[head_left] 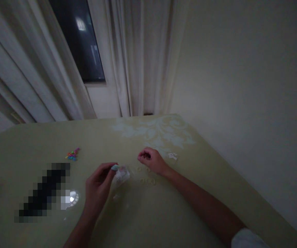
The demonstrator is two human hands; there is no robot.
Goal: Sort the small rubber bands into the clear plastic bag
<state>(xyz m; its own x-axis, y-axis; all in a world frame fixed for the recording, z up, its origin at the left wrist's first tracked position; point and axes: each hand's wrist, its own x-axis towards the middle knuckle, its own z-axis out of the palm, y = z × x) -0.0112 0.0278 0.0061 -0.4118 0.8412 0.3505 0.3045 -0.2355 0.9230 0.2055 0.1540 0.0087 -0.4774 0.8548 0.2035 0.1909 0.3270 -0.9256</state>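
Clear plastic bag (pixel 122 175) over surface (pixel 138 220), edge clamped in left hand (pixel 99 184); right hand (pixel 152 160) grip: I can't tell. Slack pinch could tip bag, spilling contents near pale rings (pixel 152 181).

Head-worn camera above table (pixel 96 137), looking forward and down, fairly close.

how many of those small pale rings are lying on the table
5 visible: far-left ring and far-right ring, by the right hand; nearer the camera, left ring, middle ring and right ring. The hand may hide more.
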